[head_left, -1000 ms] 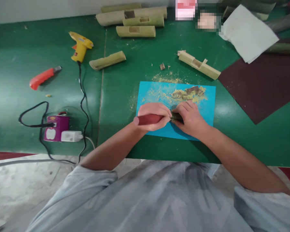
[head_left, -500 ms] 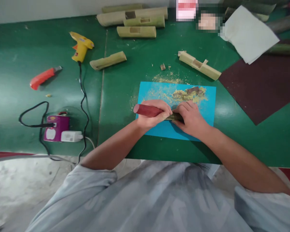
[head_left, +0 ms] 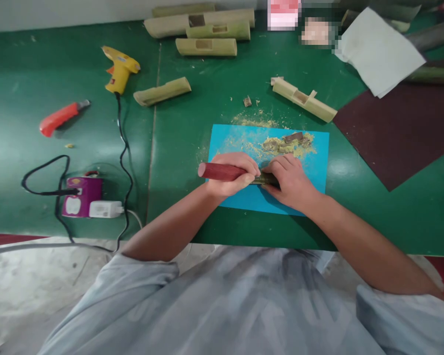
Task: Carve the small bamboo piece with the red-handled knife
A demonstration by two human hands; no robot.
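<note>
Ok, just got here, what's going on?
A person's left hand grips a red-handled tool against a dark piece, which the right hand holds over a blue sheet. The tool's tip is hard to make out. Shavings lie beyond the hands; a yellow glue gun lies off left.

Craft workshop, green worktable [head_left: 185,197], glue gun [head_left: 119,69], cut bamboo [head_left: 207,47], wood shavings [head_left: 253,122]
</note>
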